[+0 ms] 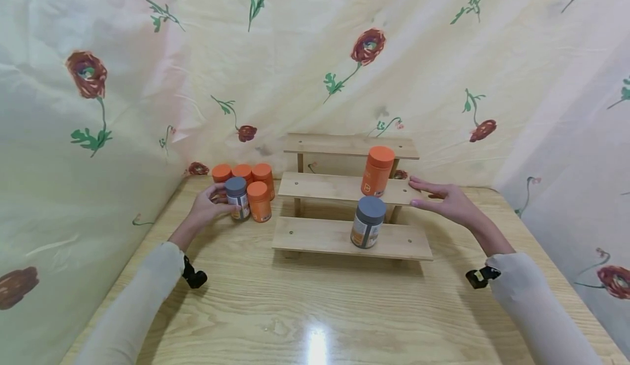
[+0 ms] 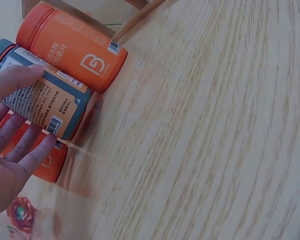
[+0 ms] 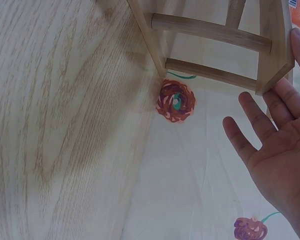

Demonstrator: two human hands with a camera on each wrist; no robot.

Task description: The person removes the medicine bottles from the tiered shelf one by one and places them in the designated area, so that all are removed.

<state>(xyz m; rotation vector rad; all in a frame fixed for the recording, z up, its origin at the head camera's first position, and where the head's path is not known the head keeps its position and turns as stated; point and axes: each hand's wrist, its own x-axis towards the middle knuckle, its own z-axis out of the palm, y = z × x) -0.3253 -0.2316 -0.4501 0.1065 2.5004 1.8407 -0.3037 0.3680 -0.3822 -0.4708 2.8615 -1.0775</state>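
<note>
My left hand (image 1: 206, 209) holds a grey-lidded jar (image 1: 239, 202) at the left of the table. In the left wrist view its thumb lies across the printed label (image 2: 40, 100), with the other fingers along the opposite side. Right beside that jar stands an orange jar (image 1: 260, 203). My right hand (image 1: 450, 205) is at the right end of the middle step of a wooden stepped shelf (image 1: 325, 186). Its fingers are extended around that end, and the right wrist view shows the palm (image 3: 285, 165) holding nothing.
Several more orange jars, one at the back (image 1: 263, 176), cluster behind the held jar. On the shelf, another orange jar (image 1: 378, 173) stands on the middle step and a grey-lidded jar (image 1: 367, 222) on the bottom step. Flowered cloth (image 1: 295, 80) hangs behind the table (image 1: 275, 310).
</note>
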